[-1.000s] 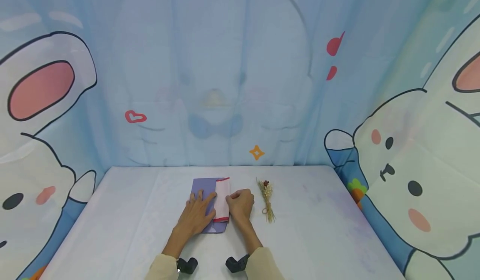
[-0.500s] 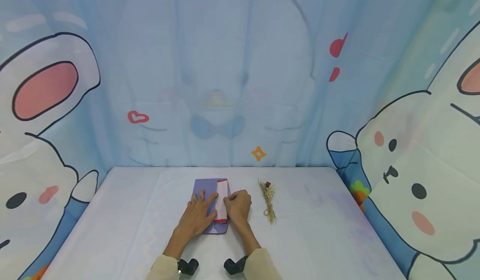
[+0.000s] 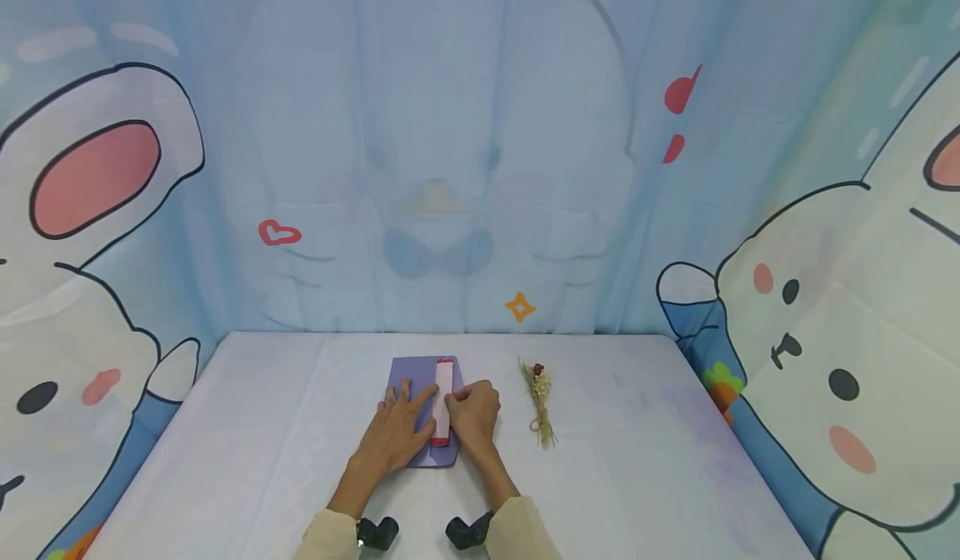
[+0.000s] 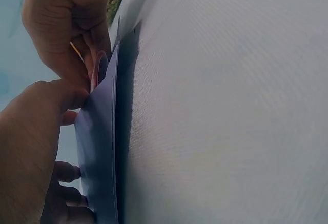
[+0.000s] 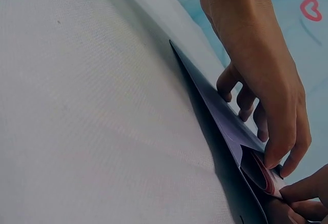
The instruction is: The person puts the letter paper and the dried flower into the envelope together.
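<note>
A purple card [image 3: 407, 367] lies on the white table, and along its right part runs a narrow pale pink folded strip [image 3: 444, 402] with red ends. Spread fingers of my left hand [image 3: 393, 432] press on the card, its index finger and thumb at the strip's left edge. My right hand [image 3: 474, 414] pinches the strip's right edge between thumb and curled fingers. From the right wrist view, the strip [image 5: 268, 179] shows as a curved fold over the purple card [image 5: 220, 116]. The left wrist view has the card [image 4: 100, 142] side-on, slightly off the cloth.
A small bunch of dried flowers [image 3: 538, 393] lies on the white table [image 3: 637, 427] to the right of my right hand. Behind the table hangs a light blue curtain [image 3: 450, 127] with cartoon rabbits.
The pink strip looks narrower than before, its right edge brought leftward with my right hand, and more purple shows to its right. My left hand stays on the card.
</note>
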The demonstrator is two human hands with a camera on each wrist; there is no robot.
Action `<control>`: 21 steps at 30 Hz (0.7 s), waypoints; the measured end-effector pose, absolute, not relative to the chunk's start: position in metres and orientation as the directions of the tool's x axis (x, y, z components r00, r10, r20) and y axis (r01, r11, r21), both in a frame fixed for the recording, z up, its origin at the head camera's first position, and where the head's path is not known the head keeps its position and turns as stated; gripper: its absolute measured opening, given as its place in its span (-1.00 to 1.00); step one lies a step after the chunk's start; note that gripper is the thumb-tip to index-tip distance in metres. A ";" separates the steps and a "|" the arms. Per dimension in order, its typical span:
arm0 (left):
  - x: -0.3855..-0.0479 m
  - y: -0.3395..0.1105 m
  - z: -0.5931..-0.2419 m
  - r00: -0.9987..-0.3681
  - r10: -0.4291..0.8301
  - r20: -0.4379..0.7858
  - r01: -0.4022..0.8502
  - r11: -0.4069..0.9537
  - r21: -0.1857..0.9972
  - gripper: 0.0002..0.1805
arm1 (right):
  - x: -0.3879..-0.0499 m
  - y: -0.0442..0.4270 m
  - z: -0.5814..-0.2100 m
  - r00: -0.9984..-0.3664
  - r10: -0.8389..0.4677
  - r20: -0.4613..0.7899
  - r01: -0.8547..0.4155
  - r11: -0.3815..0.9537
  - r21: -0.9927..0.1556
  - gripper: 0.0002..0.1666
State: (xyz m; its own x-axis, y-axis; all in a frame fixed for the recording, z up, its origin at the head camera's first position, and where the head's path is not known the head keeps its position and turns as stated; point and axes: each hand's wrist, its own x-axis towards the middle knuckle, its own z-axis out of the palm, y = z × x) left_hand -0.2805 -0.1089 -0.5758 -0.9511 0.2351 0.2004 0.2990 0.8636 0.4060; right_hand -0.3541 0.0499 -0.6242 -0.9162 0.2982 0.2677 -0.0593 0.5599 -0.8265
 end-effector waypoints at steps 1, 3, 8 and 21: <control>-0.280 -0.109 -0.576 -0.951 0.236 0.202 0.300 0.864 0.404 -0.39 | -0.353 0.050 -0.623 -0.917 0.299 0.263 -0.056 0.557 -0.828 -0.83; -0.280 -0.109 -0.576 -0.950 0.236 0.206 0.302 0.865 0.401 -0.39 | -0.349 0.049 -0.615 -0.920 0.296 0.259 -0.057 0.551 -0.832 -0.85; -0.280 -0.109 -0.576 -0.953 0.233 0.193 0.294 0.864 0.409 -0.38 | -0.334 0.047 -0.593 -0.923 0.265 0.280 -0.105 0.526 -0.844 -0.87; -0.282 -0.111 -0.575 -0.954 0.232 0.191 0.294 0.854 0.429 -0.38 | -0.353 0.040 -0.618 -0.945 0.226 0.237 -0.077 0.549 -0.832 -0.88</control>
